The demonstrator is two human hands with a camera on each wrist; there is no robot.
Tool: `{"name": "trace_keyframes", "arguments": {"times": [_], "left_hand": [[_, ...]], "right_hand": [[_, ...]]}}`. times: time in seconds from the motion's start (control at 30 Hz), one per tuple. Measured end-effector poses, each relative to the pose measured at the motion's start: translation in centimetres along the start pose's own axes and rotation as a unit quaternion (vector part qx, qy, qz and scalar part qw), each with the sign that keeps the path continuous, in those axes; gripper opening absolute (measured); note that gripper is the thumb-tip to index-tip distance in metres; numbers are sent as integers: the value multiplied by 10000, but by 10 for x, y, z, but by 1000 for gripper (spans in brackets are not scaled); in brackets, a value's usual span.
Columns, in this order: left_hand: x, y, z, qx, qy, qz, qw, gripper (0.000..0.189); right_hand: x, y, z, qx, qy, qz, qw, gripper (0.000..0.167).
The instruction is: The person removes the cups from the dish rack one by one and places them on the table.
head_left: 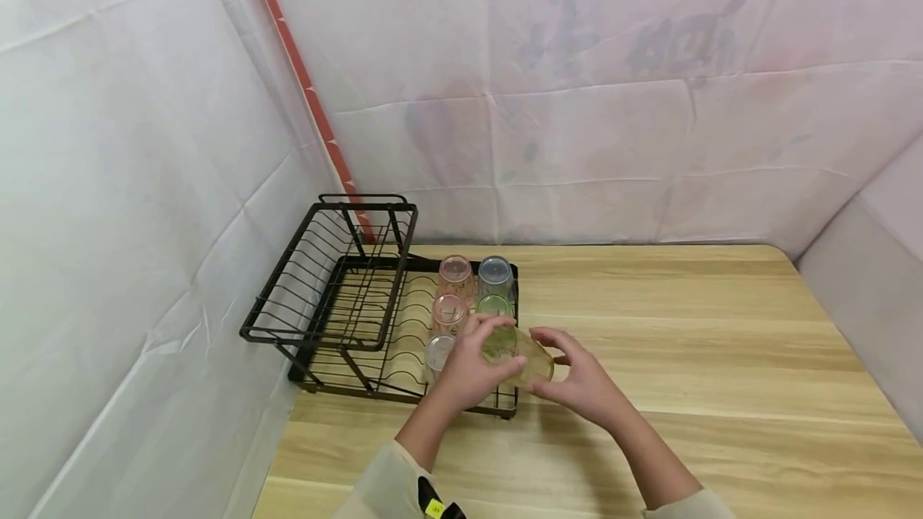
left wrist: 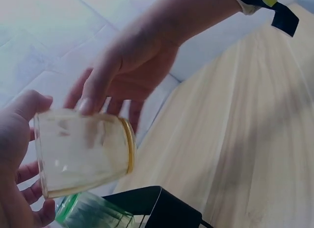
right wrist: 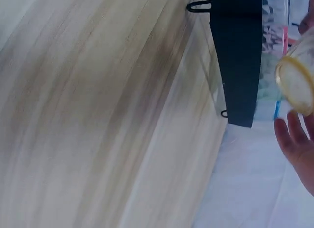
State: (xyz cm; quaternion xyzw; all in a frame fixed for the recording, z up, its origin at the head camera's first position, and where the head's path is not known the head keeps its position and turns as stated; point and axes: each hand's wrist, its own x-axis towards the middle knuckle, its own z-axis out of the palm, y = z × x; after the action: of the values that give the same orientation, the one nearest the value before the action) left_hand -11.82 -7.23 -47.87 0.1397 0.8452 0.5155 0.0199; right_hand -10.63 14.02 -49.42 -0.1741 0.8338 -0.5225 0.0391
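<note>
A see-through yellow drinking glass [head_left: 532,363] is held tilted on its side over the front right corner of the black dish rack [head_left: 461,405]. My left hand [head_left: 465,371] grips its wide rim end between thumb and fingers. My right hand [head_left: 586,387] has thumb and fingers about the thick base end. In the left wrist view the right thumb [left wrist: 87,104] touches the glass wall. A green glass [head_left: 494,307], two pink glasses [head_left: 450,311], a blue glass [head_left: 496,275] and a clear glass [head_left: 438,355] stand in the rack, seemingly upside down; my left hand partly covers some.
An upper wire basket [head_left: 328,279] rises over the rack's left side. Behind and to the left hang white sheet walls [head_left: 562,150], with a red strip [head_left: 310,94] at the corner. The wooden tabletop [head_left: 685,343] stretches right of the rack.
</note>
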Motion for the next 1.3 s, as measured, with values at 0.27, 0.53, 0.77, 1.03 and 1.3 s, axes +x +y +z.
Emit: {"name": "trace_keyframes", "arguments": {"times": [0.27, 0.53, 0.77, 1.03, 1.3], "left_hand": [[1, 7, 7, 722, 128, 431, 9964, 60], [2, 8, 11, 825, 65, 713, 9940, 61], [3, 8, 11, 486, -28, 1037, 9934, 51], [4, 12, 14, 297, -278, 1100, 9931, 48], [4, 10, 17, 307, -379, 1142, 9923, 47]], "right_hand": [[1, -9, 13, -1218, 501, -899, 9872, 91], [0, -7, 13, -1270, 629, -750, 9871, 92], [-1, -4, 7, -1164, 599, -498, 9901, 95], [-1, 1, 6, -1212, 459, -464, 9905, 98], [0, 1, 7, -1937, 561, -423, 9785, 103]]}}
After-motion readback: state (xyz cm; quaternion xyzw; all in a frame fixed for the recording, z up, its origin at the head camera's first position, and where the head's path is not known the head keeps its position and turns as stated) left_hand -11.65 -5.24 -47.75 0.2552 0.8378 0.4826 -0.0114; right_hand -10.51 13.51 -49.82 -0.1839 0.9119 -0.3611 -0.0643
